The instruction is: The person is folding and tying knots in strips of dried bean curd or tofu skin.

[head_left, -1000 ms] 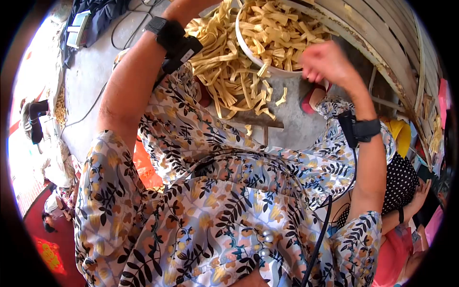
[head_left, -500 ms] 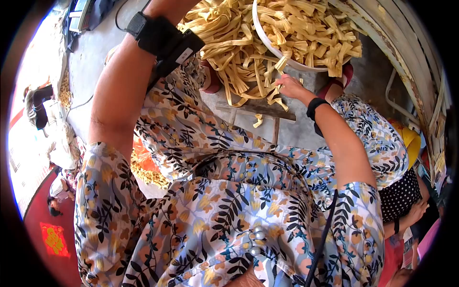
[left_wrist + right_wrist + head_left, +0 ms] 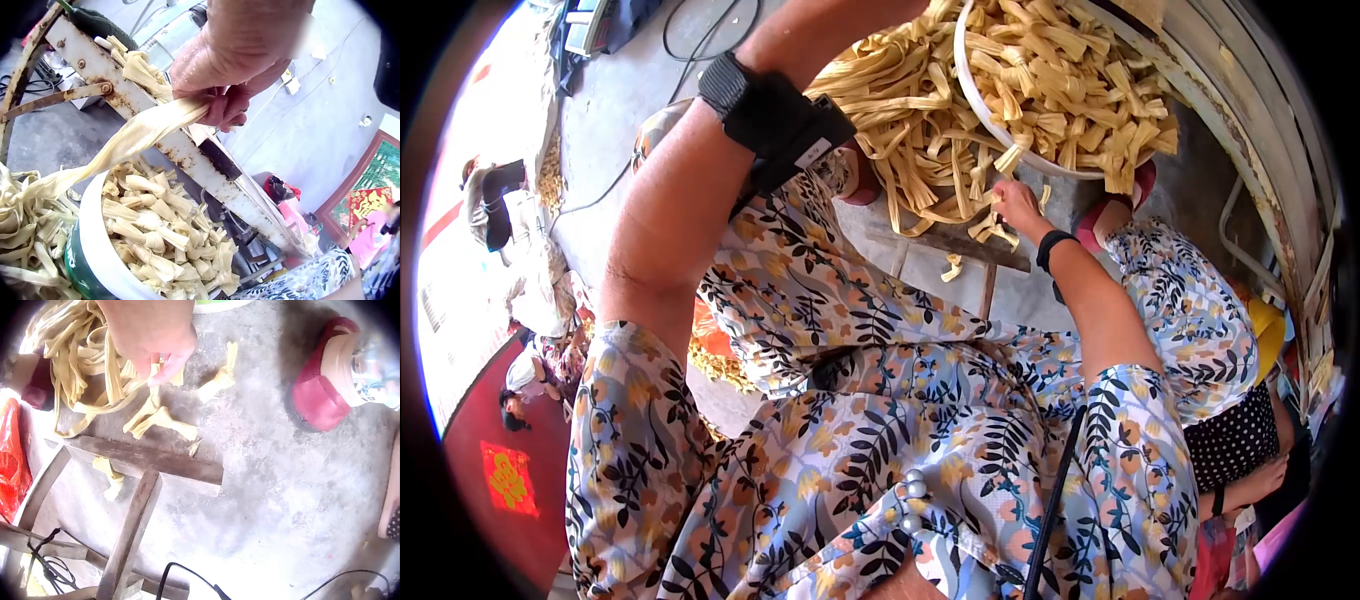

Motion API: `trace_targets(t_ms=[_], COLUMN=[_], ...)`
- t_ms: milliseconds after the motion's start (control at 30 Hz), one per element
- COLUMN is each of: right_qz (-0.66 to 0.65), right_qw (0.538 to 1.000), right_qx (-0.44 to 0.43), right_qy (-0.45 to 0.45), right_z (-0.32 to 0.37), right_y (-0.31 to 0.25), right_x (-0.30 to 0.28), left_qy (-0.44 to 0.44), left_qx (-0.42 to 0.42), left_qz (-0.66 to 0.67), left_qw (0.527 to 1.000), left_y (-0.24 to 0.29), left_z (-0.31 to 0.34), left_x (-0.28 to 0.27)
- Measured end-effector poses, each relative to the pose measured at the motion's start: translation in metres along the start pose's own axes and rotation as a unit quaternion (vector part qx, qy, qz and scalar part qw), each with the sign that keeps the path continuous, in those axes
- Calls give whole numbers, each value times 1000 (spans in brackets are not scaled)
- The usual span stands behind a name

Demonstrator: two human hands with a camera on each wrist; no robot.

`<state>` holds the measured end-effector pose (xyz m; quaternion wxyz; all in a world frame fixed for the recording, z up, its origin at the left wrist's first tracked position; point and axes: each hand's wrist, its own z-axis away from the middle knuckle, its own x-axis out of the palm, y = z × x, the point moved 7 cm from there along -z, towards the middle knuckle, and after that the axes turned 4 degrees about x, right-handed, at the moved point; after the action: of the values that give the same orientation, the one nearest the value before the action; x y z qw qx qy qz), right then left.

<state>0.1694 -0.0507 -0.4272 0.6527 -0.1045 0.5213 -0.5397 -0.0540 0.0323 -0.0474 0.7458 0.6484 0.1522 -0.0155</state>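
In the left wrist view my left hand [image 3: 240, 53] pinches a long, flat, pale-yellow strip [image 3: 134, 134] above a white-rimmed bucket [image 3: 94, 228] of knotted pieces [image 3: 156, 234]. The strip trails down toward a loose pile [image 3: 34, 234]. Only my left forearm shows in the head view. My right hand [image 3: 1018, 205] is low beside the pile [image 3: 910, 110], near the bucket [image 3: 975, 95]. In the right wrist view that hand [image 3: 153, 337] pinches the end of a yellow piece [image 3: 152, 400] between thumb and finger, with knotted pieces [image 3: 175, 425] close below.
A wooden frame [image 3: 137, 459] stands just below the right hand. Red shoes [image 3: 322, 400] flank the pile. A rusty metal frame [image 3: 187, 159] runs behind the bucket, holding more strips [image 3: 140, 69]. A red bag [image 3: 12, 456] lies to the left.
My right hand has come down from beside the bucket's right edge to the small pieces at the pile's lower edge. My left hand remains outside the head view.
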Motion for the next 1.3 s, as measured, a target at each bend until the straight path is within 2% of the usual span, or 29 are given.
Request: trace_targets(t_ms=[200,267,333,400,500,600,633,733,767,800,833,867,933,1033,1233,1300], right_qz=[19,-49,-155,-303,-313,-327,-314,-301,-323,-290,-290,-300,-270,-305,-360,-386], right_qw=[999,994,971,913,893,885,895,923,932,953,956,951,955,933,904,891], right_qx=[32,94,130,129,116,7,2,-10,-29,-45,-37,-43,-40,-58,-86,-87], right_qy=[22,-38,-127,-240,-302,-330,-316,-240,-162,-77,-7,52,118,184,214,222], right_z=[-6,-8,-10,-14,-3,18,24,43,41,44,45,44,47,52,56,58], right_y=[5,-8,-32,-71,-170,-249,-264,-290,-288,-287,-276,-261,-240,-238,-237,-235], right_x=[21,9,-2,-6,-54,-102,-116,-170,-198,-234,-263,-286,-320,-339,-352,-353], left_qy=[-5,-12,-67,-100,-122,-124,-125,-148,-190,-182,-174,-166,-193,-199,-125,-124], left_qx=[-16,-17,-10,-10,-35,-27,-15,-8,17,20,22,26,15,13,32,13], left_qz=[16,18,5,4,26,14,-47,-20,-12,-86,-105,-124,-68,-60,-84,-42], left_qw=[1000,1000,998,995,992,992,991,989,982,979,979,978,979,978,988,991], left_y=[-13,-10,-16,-20,-25,-17,-12,-3,-9,-6,-4,-3,-4,-1,0,-5], left_z=[-4,-3,-4,-5,-1,10,15,28,27,33,32,29,33,33,21,18], left_x=[-2,0,2,1,-4,-14,-20,-22,-21,-24,-22,-18,-1,13,10,11])
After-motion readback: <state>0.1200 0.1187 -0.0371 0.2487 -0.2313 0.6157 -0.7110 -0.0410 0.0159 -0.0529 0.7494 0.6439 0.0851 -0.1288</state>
